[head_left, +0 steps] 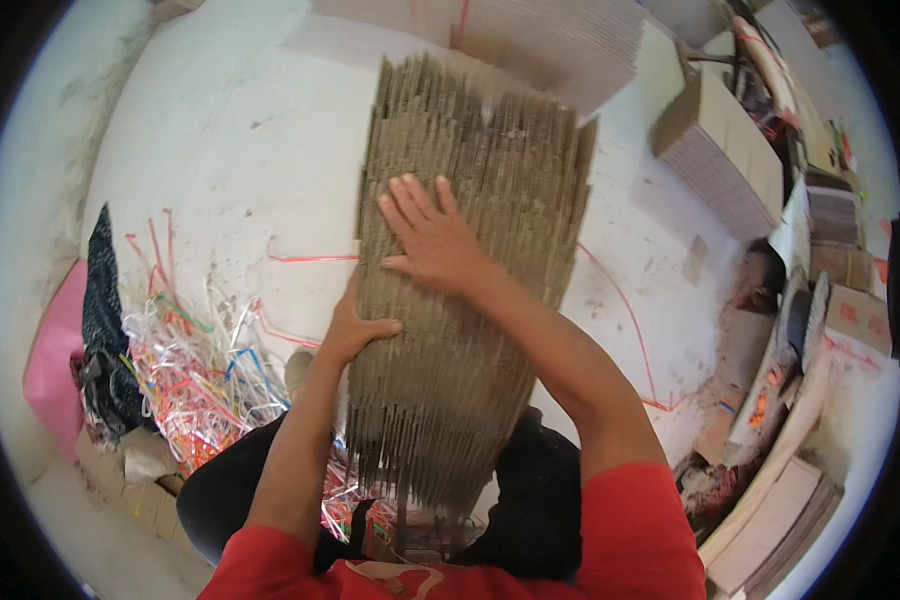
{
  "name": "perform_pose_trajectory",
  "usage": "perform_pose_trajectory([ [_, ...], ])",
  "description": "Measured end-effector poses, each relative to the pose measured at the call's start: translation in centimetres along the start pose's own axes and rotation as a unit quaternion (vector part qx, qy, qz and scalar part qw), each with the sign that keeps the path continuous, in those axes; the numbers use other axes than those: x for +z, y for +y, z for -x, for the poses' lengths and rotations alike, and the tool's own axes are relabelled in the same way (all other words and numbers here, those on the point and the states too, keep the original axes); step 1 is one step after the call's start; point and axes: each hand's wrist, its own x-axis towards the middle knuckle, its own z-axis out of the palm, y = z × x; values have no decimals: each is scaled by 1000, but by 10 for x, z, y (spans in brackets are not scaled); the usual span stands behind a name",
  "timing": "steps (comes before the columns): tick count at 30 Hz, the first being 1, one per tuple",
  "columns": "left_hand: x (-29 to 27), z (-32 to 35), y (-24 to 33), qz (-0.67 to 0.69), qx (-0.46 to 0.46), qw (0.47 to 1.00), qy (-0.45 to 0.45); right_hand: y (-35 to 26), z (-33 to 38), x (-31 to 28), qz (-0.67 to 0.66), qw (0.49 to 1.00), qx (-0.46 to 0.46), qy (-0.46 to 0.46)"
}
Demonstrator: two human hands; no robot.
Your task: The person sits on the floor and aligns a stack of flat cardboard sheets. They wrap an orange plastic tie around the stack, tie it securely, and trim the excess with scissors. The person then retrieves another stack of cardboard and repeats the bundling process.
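Note:
A tall stack of brown corrugated cardboard sheets (450, 400) stands on edge between my knees, its ragged edges facing up. My right hand (430, 235) lies flat across the upper middle of the stack, fingers spread. At the stack's left side my left hand (355, 325) presses against it, thumb resting on top and the other fingers partly hidden down the side. A red plastic strap (625, 285) runs out on the floor from under the stack to the right, and another short length shows at its left.
A heap of tangled coloured plastic straps (195, 375) lies at the left, beside a dark patterned cloth (102, 310) and a pink sheet (55, 360). More cardboard stacks stand at the far side (560, 45) and right (725, 150). Clutter and a carton (858, 318) line the right wall.

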Motion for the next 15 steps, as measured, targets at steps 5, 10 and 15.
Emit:
perform_pose_trajectory([
  [5, -5, 5, -4, 27, 14, 1000, 1, 21, 13, -32, 22, 985, 52, 160],
  [10, 2, -1, -7, 18, 11, 1000, -11, 164, 84, -34, 18, 835, 368, 408],
  [15, 1, 1, -4, 39, 6, 999, -9, 196, 72, -32, -108, 821, 485, 280],
])
